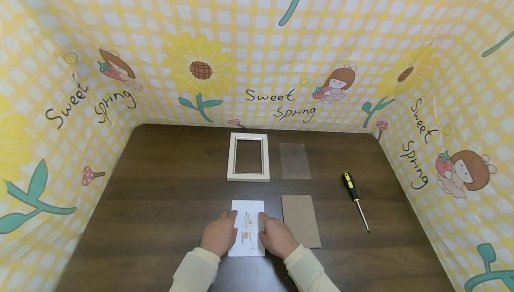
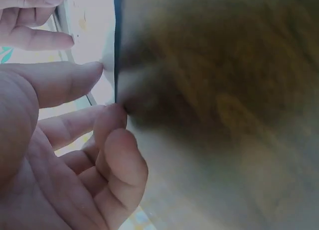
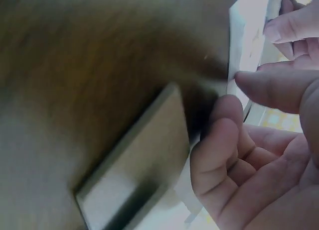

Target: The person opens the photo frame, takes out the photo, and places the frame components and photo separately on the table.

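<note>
A white picture card (image 1: 247, 249) printed with a potted plant is at the front middle of the table, between both hands. My left hand (image 1: 218, 236) pinches its left edge between thumb (image 2: 75, 83) and forefinger. At the opposite edge, my right hand (image 1: 279, 237) pinches the card in the same way, its thumb (image 3: 271, 89) on the printed face. Both sets of remaining fingers are curled in. To the right of the right hand lies a brown backing board (image 1: 302, 220), also seen in the right wrist view. Whether the card touches the table cannot be told.
Behind the card lies a white photo frame (image 1: 231, 158) with an open middle. A clear plastic sheet (image 1: 295, 161) is to its right. Farther right rests a screwdriver (image 1: 353, 190) with a black and yellow handle. Patterned yellow cloth (image 1: 257, 60) walls in the dark wooden table (image 1: 168, 167).
</note>
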The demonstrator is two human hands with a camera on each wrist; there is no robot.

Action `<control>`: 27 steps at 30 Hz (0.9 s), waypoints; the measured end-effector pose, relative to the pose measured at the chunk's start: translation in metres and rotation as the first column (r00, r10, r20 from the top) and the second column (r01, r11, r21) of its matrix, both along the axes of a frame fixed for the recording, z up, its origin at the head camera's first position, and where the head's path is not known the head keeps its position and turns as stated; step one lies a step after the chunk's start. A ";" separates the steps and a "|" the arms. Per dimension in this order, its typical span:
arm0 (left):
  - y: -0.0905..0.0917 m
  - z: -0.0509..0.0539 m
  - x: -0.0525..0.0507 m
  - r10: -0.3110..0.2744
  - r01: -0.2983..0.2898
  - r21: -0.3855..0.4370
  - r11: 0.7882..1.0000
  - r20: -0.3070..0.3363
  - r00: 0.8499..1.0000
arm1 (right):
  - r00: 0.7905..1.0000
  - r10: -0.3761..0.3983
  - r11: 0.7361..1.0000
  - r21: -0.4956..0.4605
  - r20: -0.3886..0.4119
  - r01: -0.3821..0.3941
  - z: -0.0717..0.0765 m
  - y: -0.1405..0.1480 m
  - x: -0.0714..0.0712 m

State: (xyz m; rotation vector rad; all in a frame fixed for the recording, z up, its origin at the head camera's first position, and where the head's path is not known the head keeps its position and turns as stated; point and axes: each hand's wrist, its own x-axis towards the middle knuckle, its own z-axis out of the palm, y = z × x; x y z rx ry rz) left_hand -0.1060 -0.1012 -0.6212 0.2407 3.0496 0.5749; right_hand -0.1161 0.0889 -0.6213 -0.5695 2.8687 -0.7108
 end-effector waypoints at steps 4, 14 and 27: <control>-0.008 0.005 0.000 -0.035 0.035 0.014 0.999 0.032 0.999 | 0.990 0.072 0.996 0.066 -0.120 -0.064 -0.001 0.004 -0.002; -0.026 0.010 -0.003 -0.318 0.336 -0.091 0.937 0.167 0.933 | 0.955 0.289 0.913 0.319 -0.068 -0.254 0.003 0.020 -0.017; -0.026 0.016 -0.011 -0.323 0.361 -0.229 0.904 0.188 0.928 | 0.949 0.316 0.871 0.397 -0.003 -0.289 0.000 0.019 -0.024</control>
